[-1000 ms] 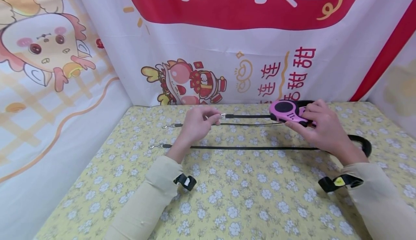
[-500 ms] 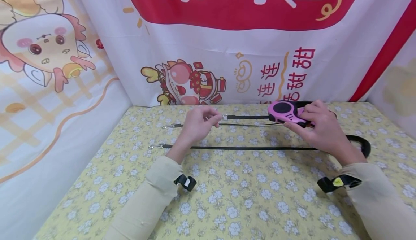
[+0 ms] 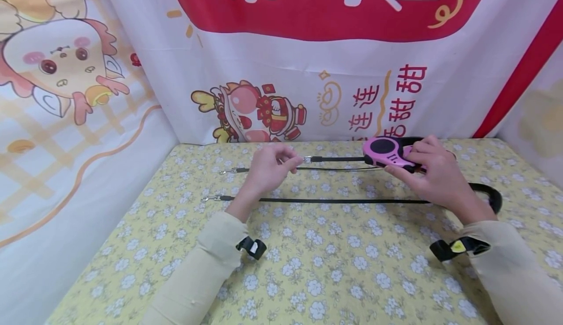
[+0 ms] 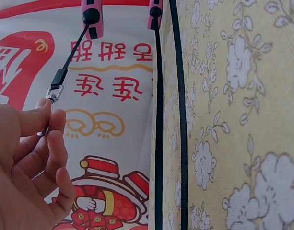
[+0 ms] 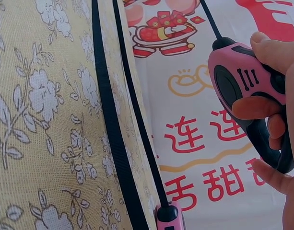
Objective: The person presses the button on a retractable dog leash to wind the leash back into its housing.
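Observation:
A pink and black retractable dog leash [image 3: 383, 151] is held above the table, its case gripped by my right hand [image 3: 433, 171]. In the right wrist view the fingers curl through the black loop handle [image 5: 264, 143]. The short black strap [image 3: 338, 159] runs leftward from the case to a metal snap hook [image 4: 54, 92]. My left hand [image 3: 270, 168] pinches that hook between thumb and fingers, hiding part of it. Below lie two more leashes, stretched out: a far black strap [image 3: 334, 169] and a near black strap [image 3: 325, 201], with hooks at their left ends.
A yellow floral cloth [image 3: 316, 276] covers the table. The near leash's black handle [image 3: 494, 198] shows beyond my right wrist. Part of another pink case [image 5: 170, 221] appears in the right wrist view. Printed cloth hangings [image 3: 281, 51] stand at the back and sides.
My left hand and the snap hook have shifted slightly right, closer to the case, and the strap between looks a little shorter. My right hand barely moves.

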Demonstrator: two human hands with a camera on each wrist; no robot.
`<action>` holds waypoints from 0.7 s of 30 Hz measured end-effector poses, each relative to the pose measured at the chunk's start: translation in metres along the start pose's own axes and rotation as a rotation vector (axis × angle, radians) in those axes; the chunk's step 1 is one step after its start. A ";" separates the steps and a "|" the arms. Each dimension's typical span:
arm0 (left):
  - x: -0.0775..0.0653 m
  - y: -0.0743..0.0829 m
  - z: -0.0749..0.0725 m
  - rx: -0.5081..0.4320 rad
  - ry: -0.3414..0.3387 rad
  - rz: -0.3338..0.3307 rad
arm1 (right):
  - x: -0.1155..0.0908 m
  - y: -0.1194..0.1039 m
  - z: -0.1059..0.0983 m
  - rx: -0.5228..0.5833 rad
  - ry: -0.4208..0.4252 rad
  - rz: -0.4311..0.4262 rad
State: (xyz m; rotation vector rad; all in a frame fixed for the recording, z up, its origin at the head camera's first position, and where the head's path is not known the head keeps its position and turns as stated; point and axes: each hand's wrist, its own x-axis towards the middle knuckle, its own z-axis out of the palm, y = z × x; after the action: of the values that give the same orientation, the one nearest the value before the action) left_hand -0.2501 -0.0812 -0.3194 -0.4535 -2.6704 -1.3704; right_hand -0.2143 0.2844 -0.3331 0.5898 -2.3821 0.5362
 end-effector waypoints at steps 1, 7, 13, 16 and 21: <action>0.000 0.000 0.000 -0.001 0.000 0.001 | 0.000 0.000 0.000 0.000 -0.001 0.000; 0.000 0.000 0.001 0.003 0.001 0.022 | -0.001 0.001 0.001 0.008 0.007 -0.011; -0.001 0.000 0.001 -0.007 -0.007 0.020 | 0.000 0.001 0.002 0.012 0.008 -0.014; -0.001 0.000 0.001 -0.012 -0.009 0.014 | 0.000 0.000 0.002 0.009 0.006 -0.012; -0.001 -0.001 0.001 -0.018 -0.015 0.017 | 0.000 0.000 0.002 0.014 0.007 -0.018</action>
State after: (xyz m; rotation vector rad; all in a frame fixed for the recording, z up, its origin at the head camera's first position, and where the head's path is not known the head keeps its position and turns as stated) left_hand -0.2497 -0.0805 -0.3208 -0.4888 -2.6618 -1.3926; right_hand -0.2151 0.2832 -0.3340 0.6144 -2.3663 0.5463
